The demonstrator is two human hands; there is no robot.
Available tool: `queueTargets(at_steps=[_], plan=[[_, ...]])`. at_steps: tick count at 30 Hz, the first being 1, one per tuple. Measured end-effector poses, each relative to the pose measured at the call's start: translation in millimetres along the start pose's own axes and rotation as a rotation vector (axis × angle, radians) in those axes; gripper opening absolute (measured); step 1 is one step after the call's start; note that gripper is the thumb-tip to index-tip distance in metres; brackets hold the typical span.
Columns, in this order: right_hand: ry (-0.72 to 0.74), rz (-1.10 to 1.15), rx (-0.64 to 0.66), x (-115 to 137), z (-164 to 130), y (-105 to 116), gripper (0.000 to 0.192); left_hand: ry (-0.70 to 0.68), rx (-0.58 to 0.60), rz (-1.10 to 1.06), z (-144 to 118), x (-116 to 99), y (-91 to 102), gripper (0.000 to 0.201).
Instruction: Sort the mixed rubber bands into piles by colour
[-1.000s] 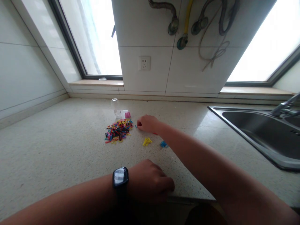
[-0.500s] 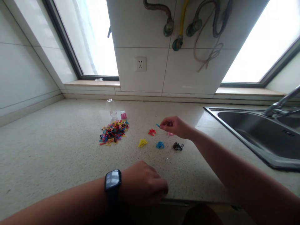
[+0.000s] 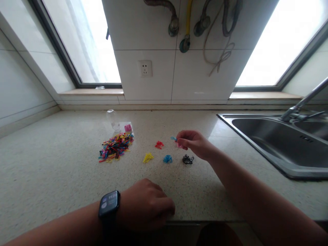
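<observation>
Between the thumb and fingers of my right hand [image 3: 192, 141] is a small blue rubber band [image 3: 173, 138]. This hand hovers over a pink pile [image 3: 179, 145], which it partly covers. Close by lie small piles of rubber bands: red [image 3: 159, 145], yellow [image 3: 148, 157], blue [image 3: 167, 159] and black [image 3: 188, 159]. A big mixed-colour heap of rubber bands [image 3: 115, 147] lies farther left. My left hand [image 3: 147, 205], with a watch [image 3: 109, 204] on its wrist, rests curled at the counter's front edge, with nothing visible in it.
Behind the mixed heap stand a clear jar [image 3: 112, 120] and a small pink object [image 3: 127, 128] on a clear sheet. At the right, a steel sink [image 3: 258, 147] with a faucet [image 3: 294, 109] is set into the speckled counter [image 3: 64, 171]. Hoses hang on the tiled wall.
My right hand has moved slightly right relative to the piles, from near the red one to over the pink one, still pinching the blue band. The view has shifted right.
</observation>
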State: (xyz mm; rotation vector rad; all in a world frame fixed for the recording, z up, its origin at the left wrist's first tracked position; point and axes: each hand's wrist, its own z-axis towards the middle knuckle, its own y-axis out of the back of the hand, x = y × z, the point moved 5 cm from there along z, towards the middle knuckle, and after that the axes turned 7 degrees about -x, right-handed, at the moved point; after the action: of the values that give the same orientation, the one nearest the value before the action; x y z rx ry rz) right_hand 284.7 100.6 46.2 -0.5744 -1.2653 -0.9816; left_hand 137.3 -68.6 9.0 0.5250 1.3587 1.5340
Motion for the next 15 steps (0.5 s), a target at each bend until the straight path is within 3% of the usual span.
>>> queueTargets(at_steps=[10,15], plan=[[0.015,-0.033,-0.012,2.7,-1.2,-2.7,0.030,-0.005,-0.016,-0.006,-0.3,-1.0,2.5,0.012],[0.080,-0.353,0.017,3.0,-1.5,-4.9,0.029,-0.011,-0.021,0.000,-0.4,-0.8,1.4,0.012]])
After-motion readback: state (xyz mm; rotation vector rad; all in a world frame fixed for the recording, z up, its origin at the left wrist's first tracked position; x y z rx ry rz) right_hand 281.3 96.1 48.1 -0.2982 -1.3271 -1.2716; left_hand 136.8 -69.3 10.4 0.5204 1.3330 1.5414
